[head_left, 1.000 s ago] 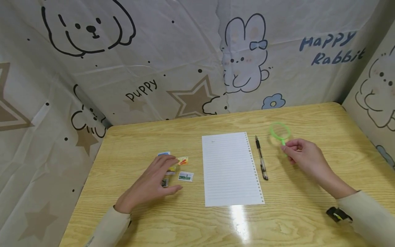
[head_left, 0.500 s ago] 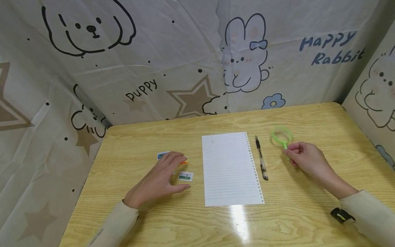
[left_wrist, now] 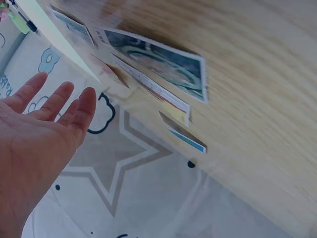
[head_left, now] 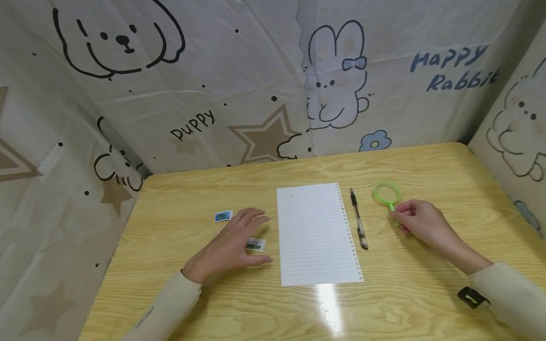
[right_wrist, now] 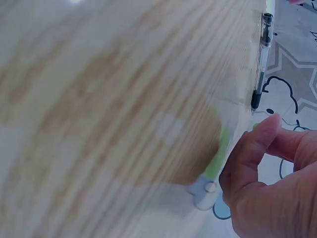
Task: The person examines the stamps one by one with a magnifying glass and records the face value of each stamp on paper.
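Your right hand [head_left: 424,220] pinches the handle of the green magnifying glass [head_left: 391,207], right of the pen [head_left: 359,218]; a light, steady pinch should suit it. Your left hand [head_left: 230,248], loosely spread and holding nothing, hovers over the stamps [head_left: 223,216] left of the paper [head_left: 320,234]; lift clear, as brushing likely shifts them.

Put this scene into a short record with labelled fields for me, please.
Left hand: fingers spread, over the stamps, holding none
Right hand: pinching the green magnifying glass
Stamps: five visible in the left wrist view, on the table
Lined sheet: on the table, between stamps and pen
Pen: tip pointing away from the person
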The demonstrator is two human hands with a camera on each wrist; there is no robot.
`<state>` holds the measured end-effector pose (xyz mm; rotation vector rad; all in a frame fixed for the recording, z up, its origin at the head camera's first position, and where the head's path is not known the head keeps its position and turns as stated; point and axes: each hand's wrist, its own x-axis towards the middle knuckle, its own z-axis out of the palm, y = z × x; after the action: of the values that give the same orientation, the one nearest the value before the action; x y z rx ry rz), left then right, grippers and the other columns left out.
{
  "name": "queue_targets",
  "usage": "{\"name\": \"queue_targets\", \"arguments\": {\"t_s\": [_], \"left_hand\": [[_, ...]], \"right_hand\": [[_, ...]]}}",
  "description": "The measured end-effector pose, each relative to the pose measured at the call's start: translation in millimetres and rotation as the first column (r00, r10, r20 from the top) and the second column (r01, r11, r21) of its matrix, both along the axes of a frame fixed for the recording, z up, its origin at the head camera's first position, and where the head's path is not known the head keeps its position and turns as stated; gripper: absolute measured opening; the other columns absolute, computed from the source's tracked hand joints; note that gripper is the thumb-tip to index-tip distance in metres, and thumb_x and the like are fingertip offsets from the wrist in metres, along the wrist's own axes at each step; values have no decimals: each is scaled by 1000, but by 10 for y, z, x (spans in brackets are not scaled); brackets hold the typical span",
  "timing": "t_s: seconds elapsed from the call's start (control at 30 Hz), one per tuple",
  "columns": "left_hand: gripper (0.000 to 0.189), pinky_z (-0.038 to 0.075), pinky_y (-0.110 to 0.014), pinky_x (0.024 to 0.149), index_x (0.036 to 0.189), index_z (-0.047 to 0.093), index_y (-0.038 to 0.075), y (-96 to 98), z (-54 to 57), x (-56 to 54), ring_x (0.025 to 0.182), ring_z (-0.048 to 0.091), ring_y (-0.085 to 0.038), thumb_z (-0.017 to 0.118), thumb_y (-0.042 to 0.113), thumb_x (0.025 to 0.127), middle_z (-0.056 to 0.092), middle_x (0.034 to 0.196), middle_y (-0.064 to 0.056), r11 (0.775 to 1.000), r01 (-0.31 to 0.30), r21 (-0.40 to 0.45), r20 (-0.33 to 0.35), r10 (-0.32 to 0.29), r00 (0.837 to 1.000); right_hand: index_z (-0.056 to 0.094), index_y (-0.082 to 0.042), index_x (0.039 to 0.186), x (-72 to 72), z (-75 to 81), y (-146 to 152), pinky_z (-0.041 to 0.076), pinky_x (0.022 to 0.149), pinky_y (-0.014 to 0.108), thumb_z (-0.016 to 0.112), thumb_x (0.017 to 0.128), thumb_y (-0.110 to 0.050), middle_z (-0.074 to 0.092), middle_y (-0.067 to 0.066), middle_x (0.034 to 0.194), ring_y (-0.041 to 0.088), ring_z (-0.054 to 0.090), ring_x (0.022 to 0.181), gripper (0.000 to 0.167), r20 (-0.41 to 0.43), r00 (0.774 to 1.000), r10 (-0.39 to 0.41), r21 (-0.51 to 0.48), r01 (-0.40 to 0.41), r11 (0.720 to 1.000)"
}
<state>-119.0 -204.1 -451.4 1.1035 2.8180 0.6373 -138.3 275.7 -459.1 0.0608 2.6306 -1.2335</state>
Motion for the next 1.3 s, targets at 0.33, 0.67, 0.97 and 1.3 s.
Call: {"name": "queue_targets", "arguments": {"t_s": [0.33,0.67,0.97,1.3], "left_hand": [[88,35,-59,120,153,56,6,151,-4,-92,154,37,-39,89,57,89,48,161,-19,999,29,-42,-31,-30,999],[85,32,-60,122,150,59,6,267,-45,-153,157,32,-40,86,60,90,45,163,-18,995,61,-80,27,-59,998],[78,37,-61,118,142,64,9,333,-54,-177,154,36,-41,88,60,88,46,162,-20,993,58,-104,1,-58,998],[76,35,-62,120,142,65,7,402,-49,-204,154,35,-45,90,54,88,46,163,-22,987,61,-152,38,-56,998]], "right_hand": [[63,11,121,1,-11,23,58,64,30,66,111,-26,71,8,93,18,68,77,38,59,998,-1,-30,2,1000],[62,11,119,-18,-4,11,59,64,31,70,108,-23,70,8,90,19,68,76,36,81,996,22,-40,-19,999],[62,8,113,-28,-20,-9,58,62,30,71,107,-21,70,6,85,20,68,74,31,84,996,26,-11,-25,1000],[63,6,108,-13,-38,-29,56,59,30,72,106,-20,68,6,81,20,66,71,28,50,998,44,19,-45,999]]}}
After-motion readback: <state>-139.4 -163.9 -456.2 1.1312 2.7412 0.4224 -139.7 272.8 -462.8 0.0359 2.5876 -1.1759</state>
